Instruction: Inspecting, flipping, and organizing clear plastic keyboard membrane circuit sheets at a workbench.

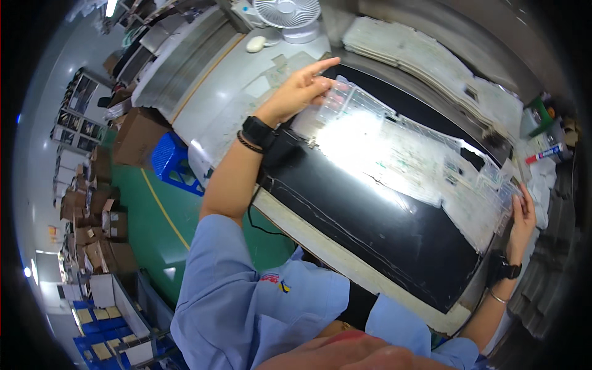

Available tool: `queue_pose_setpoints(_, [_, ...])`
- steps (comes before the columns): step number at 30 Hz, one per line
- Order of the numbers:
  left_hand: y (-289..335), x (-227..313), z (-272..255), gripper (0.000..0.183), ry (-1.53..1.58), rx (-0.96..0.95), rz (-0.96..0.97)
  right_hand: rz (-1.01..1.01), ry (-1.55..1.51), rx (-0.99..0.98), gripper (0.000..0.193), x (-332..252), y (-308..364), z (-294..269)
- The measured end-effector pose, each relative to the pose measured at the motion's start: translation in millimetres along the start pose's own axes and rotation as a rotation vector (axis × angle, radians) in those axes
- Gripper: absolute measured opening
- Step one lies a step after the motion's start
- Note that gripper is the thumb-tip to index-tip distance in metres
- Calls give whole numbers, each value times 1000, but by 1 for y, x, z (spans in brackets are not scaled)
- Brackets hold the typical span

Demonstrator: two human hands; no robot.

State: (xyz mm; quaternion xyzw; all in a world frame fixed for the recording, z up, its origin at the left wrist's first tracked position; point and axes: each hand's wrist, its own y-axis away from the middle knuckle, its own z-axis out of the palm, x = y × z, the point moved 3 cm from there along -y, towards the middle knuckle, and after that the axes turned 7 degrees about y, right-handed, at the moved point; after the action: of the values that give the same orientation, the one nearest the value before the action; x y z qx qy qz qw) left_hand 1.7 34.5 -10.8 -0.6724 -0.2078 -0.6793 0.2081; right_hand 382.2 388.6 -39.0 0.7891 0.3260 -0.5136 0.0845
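A long, clear plastic panel (407,148) with moulded ribs and cut-outs stretches between my hands over a glossy black surface (345,213). Strong glare washes out its left part. My left hand (299,92) grips the far left end, with the thumb bent and the index finger stretched out along the edge. At the opposite end my right hand (523,217) has its fingers against the panel's short edge, pinching it. Whether the panel's underside touches the black surface cannot be made out.
Similar pale panels lie stacked (425,55) behind the black surface. A white fan (287,15) and a white computer mouse (255,44) are at the far left. On the right sits a red-capped marker (546,153). A blue stool (172,161) stands beside cardboard boxes (140,137).
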Motion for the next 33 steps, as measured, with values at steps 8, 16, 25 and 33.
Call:
queue_pose_setpoints(8, [4,8,1,32,-339,-136,185,-26,114,-334,27,21,-9,-28])
queue_pose_setpoints(16, [3,-1,5,22,-83,66,13,105,-353,85,26,28,-15,-50])
queue_pose_setpoints(25, [2,-7,9,24,-123,42,-9,206,-301,83,26,38,-16,-41])
queue_pose_setpoints(33, [5,0,15,24,-170,19,30,212,-299,68,24,35,-14,-38])
